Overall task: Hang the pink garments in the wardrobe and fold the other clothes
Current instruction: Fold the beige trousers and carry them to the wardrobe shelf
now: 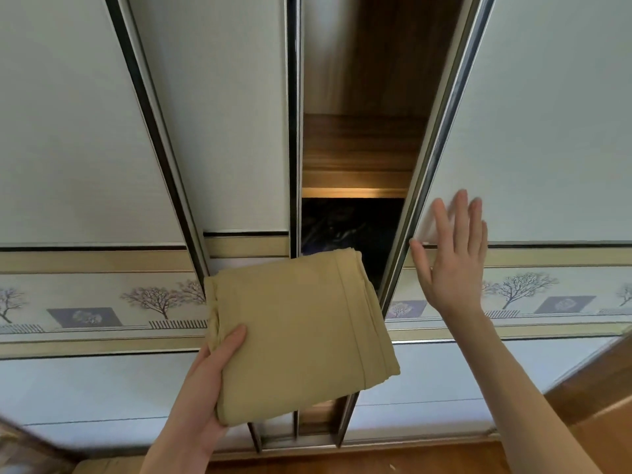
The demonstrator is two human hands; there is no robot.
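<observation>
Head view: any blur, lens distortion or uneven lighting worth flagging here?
Head view: wide-angle distortion splays the wardrobe door frames outward; right hand fingertips are slightly motion-blurred against that door; the compartment below the lit wooden shelf is too dark to read; the folded tan garment in the left hand is sharp and evenly lit.

The left hand's fingers are hidden beneath the folded tan garment (297, 336) — only the thumb is seen. The wardrobe (355, 145) interior below the shelf is too dark to be made out — both forearms are cut off by the bottom edge.
</observation>
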